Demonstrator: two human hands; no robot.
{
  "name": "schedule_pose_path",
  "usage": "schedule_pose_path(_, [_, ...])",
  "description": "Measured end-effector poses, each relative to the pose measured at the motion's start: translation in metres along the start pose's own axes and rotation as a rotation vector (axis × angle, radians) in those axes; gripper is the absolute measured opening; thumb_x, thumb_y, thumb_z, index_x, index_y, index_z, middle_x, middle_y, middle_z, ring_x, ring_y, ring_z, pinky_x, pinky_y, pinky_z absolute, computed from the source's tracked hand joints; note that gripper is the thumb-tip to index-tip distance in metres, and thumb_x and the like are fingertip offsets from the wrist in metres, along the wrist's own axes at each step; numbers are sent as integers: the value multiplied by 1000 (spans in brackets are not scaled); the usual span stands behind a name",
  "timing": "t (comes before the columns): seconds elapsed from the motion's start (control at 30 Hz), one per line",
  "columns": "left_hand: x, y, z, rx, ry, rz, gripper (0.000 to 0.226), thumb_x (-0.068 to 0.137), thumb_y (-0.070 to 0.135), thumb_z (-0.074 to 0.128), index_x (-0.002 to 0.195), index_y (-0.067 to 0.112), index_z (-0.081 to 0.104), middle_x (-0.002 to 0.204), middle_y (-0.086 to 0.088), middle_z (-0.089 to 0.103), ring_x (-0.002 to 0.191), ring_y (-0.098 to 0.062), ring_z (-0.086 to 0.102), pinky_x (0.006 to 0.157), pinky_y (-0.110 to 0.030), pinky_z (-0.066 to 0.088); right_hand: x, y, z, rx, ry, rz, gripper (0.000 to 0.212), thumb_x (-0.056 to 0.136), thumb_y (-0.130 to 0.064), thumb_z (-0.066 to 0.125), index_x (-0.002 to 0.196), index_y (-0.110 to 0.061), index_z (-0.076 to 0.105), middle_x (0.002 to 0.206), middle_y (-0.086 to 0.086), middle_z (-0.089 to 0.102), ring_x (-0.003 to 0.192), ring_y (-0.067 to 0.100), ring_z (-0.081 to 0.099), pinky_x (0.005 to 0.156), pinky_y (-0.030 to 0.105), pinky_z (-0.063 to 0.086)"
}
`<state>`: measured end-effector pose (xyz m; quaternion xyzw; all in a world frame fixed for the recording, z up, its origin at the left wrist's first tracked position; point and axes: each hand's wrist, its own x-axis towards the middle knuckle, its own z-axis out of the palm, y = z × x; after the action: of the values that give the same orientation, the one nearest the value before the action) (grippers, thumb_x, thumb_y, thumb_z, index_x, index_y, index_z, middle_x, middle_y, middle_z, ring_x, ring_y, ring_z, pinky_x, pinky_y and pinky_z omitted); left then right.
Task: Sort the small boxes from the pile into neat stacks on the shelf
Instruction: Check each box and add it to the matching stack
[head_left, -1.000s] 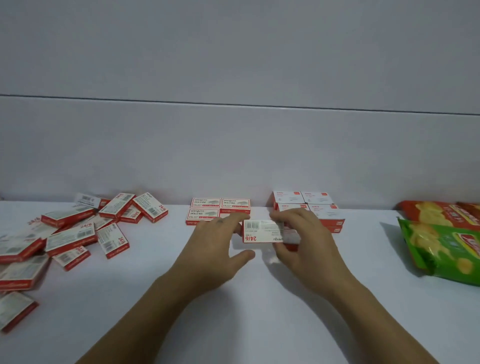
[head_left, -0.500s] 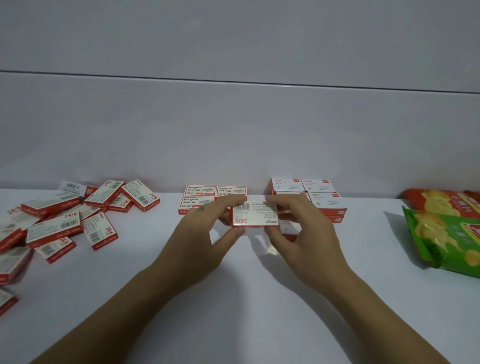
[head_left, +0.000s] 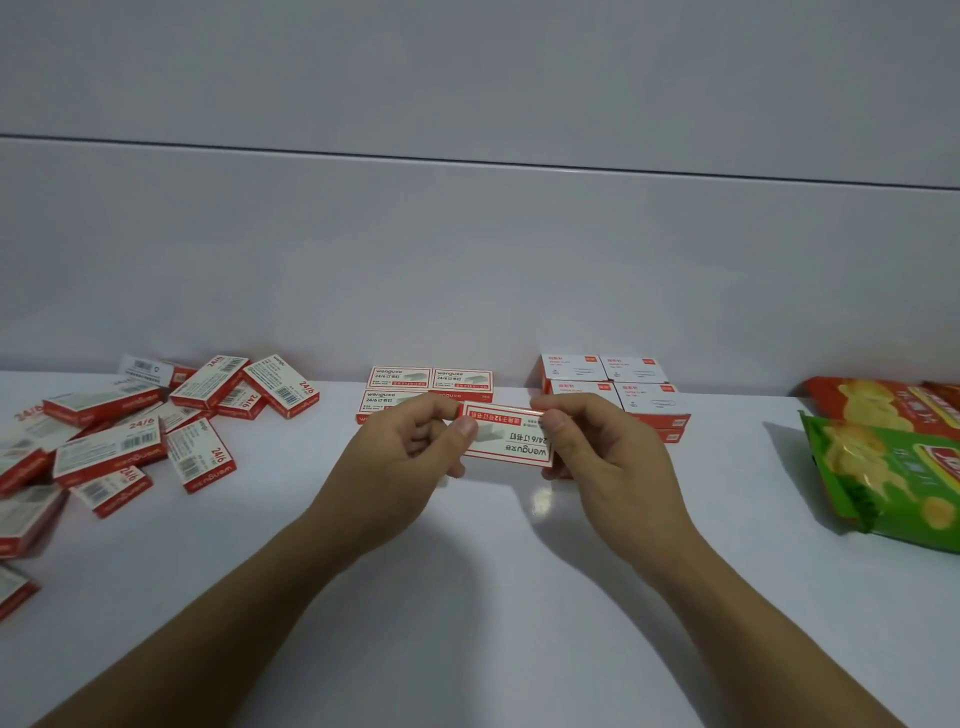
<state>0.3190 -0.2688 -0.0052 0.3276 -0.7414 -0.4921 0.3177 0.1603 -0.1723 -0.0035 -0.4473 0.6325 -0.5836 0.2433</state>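
Nearest, two bare forearms rise from the lower corners of the view and converge toward the middle of the white shelf (head_left: 467, 597). Both wrists bend slightly inward, so the hands meet above the surface.

The left hand (head_left: 410, 462) curls loosely, its thumb laid on the upper face of a small red-and-white staple box (head_left: 506, 439) near the left end and its forefinger reaching along the far edge; the other fingers tuck beneath. The right hand (head_left: 608, 457) mirrors it, thumb pressed on the right end of the box and fingers wrapped under and behind. Each hand pinches narrowly on one end, so the box is held between them, lifted clear of the shelf with its printed face up and its lettering upside down to the viewer.

To the left lies the loose pile (head_left: 140, 431) of similar boxes, scattered at all angles, some overlapping. At the right edge sit a green snack bag (head_left: 883, 478) and, behind it, a red snack bag (head_left: 872, 405).

Farther back, just beyond the left fingers, stands a neat stack (head_left: 431, 382) of matching boxes arranged two by two against the wall. Beyond the right hand, a second tidy stack (head_left: 608, 376) of whiter boxes stands against the same pale wall (head_left: 467, 260), well apart from the first.
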Motion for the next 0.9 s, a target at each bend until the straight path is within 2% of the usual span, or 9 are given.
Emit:
schedule_pose_path(0.13, [-1,1,-1,1,-18,5,17,92,31,53,95,19,64,81,1,72,82,-13,66,70,-12,51,-1,-2,0,-4,1,26,13,93,-19,57,97,-19,69,85,-5,74,64,9,62,64,26,55])
schedule_pose_path(0.2, [-1,1,-1,-29,-97,-38,25,87,34,59,108,21,60,91,5,73,84,-12,68,77,-18,54,-1,-4,2,27,21,54,13,94,-19,57,98,-16,69,84,-3,74,63,12,62,65,30,57])
schedule_pose_path(0.27, [-1,0,1,-59,-138,-70,35,83,29,67,115,24,54,101,11,72,90,-13,69,82,-27,56,-2,-6,8,92,43,100,14,94,-18,57,100,-11,67,80,3,74,60,14,62,63,28,57])
schedule_pose_path(0.37, [-1,2,3,-220,-35,-55,34,83,13,68,112,16,51,95,-1,74,86,-20,71,81,-31,57,-6,-10,19,291,14,232,14,94,-12,56,103,-2,61,77,12,73,60,17,64,62,27,57])
schedule_pose_path(0.5, [-1,4,3,-219,-12,-46,27,90,14,61,113,26,52,93,2,74,87,-17,71,80,-30,57,-10,-16,18,429,-109,387,17,94,-5,53,106,7,53,85,18,73,68,24,68,64,33,58])
schedule_pose_path(0.6, [-3,2,4,-57,-90,-24,30,92,24,56,119,36,48,102,9,68,95,-13,66,85,-28,54,-11,-20,18,349,-162,389,15,91,-8,58,101,3,54,84,13,74,69,21,68,59,32,55])
schedule_pose_path(0.7, [-4,3,2,58,-129,31,39,92,24,56,121,46,42,108,19,61,101,-3,59,80,-11,49,-13,-18,21,212,-188,381,23,88,-17,62,100,3,57,80,6,73,67,14,67,65,34,54])
schedule_pose_path(0.8, [-2,2,-8,68,-138,63,44,93,18,56,122,50,50,120,25,57,110,6,53,83,-5,43,-9,-15,16,73,-86,258,17,86,-19,65,102,-11,63,87,5,72,70,13,66,64,30,54])
schedule_pose_path(0.9, [0,1,-10,87,-143,41,37,94,19,55,121,44,57,122,18,58,109,-3,56,83,-15,51,-4,-14,7,160,18,207,15,91,-9,60,105,-14,64,84,10,72,64,17,65,57,28,54])
